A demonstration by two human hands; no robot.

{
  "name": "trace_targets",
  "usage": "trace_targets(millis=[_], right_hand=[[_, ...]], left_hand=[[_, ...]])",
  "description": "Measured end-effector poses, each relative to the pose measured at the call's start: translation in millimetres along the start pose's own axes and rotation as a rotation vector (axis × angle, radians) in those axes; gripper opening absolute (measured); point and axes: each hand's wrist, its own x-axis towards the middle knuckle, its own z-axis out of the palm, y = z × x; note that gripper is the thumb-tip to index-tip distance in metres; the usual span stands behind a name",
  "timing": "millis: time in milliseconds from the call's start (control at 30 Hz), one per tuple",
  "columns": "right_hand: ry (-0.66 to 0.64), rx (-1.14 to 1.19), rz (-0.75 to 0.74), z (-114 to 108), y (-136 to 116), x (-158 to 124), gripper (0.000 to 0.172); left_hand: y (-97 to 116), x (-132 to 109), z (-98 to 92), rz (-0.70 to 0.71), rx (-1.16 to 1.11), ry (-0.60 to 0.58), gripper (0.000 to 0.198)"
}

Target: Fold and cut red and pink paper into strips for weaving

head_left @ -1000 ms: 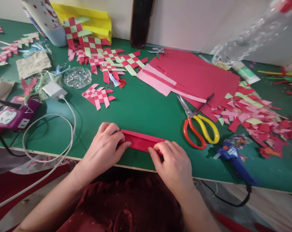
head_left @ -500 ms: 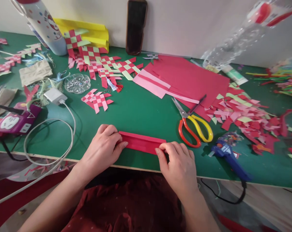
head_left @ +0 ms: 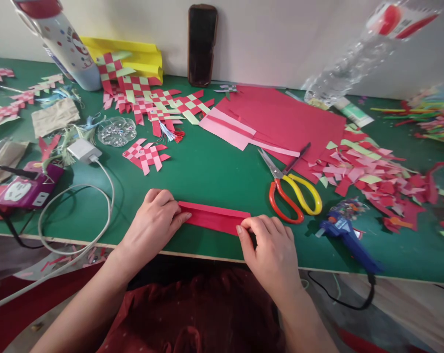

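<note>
A strip of red paper point(head_left: 214, 220) lies near the table's front edge, its far long side folded up along its length. My left hand point(head_left: 157, 215) pinches the left end between thumb and fingers. At the right end, my right hand point(head_left: 268, 245) grips the paper the same way, thumb on top and fingers curled behind. Just beyond the right hand rest open-bladed scissors point(head_left: 286, 184) with one orange and one yellow handle. Further right lies a blue glue gun point(head_left: 349, 240) with a black cord.
Woven paper fish point(head_left: 146, 154) lie at the left and back, near a clear bead tray point(head_left: 117, 131). Red paper sheets point(head_left: 291, 117) and a heap of scraps point(head_left: 372, 171) cover the right. A phone point(head_left: 202, 45), a bottle point(head_left: 65, 46) and a white cable point(head_left: 109, 196) are also there.
Both hands keep hold of the red strip at its two ends. The view has shifted slightly; the strip and hands hardly differ.
</note>
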Motion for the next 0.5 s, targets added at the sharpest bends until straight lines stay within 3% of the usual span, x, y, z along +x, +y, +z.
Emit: trace_targets(millis=[233,333,433,500], right_hand=[[-0.014,0.004,0.008,0,1,1,0.021],[-0.009,0.002,0.001,-1,1,0,0.021],[-0.017,0.002,0.006,-1,2,-1,0.019],[-0.022,0.000,0.006,-1,2,-1,0.018]], left_hand=[[2,0,0.8,-0.030,0.069,0.004,0.035],[4,-1,0.3,-0.060,0.074,0.011,0.027],[7,-4,3.0,-0.054,0.038,0.119,0.013],[11,-8,6.1,-0.014,0.041,0.224,0.020]])
